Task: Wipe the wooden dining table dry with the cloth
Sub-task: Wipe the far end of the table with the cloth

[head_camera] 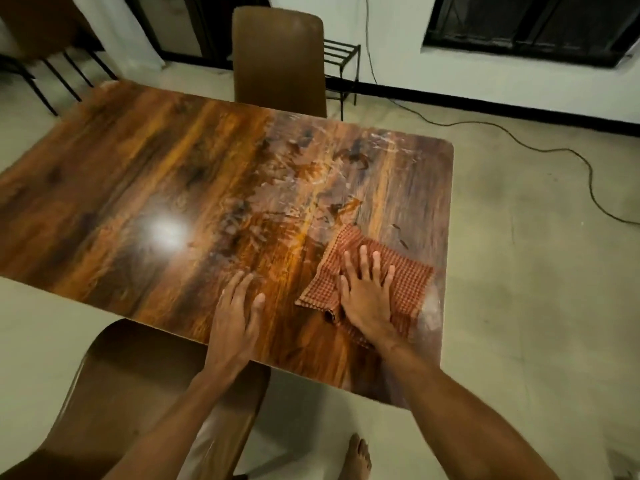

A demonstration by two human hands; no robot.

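Looking down, head view: glossy wood-grain tabletop (121, 161), rounded corners, streaky film on its right half; pale floor (536, 271), brown chair (278, 60) opposite. Red checked cloth (408, 282) lies near the right corner under the flat right hand (369, 299); left hand (235, 317) rests on bare wood. Both grips wide.

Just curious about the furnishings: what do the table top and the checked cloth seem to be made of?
The glossy brown wood-grain table top looks like varnished wood or laminate: streaky grain, a bright reflected glare. The red-and-cream checked cloth seems woven cotton, matte, rumpled softly beside the right hand.
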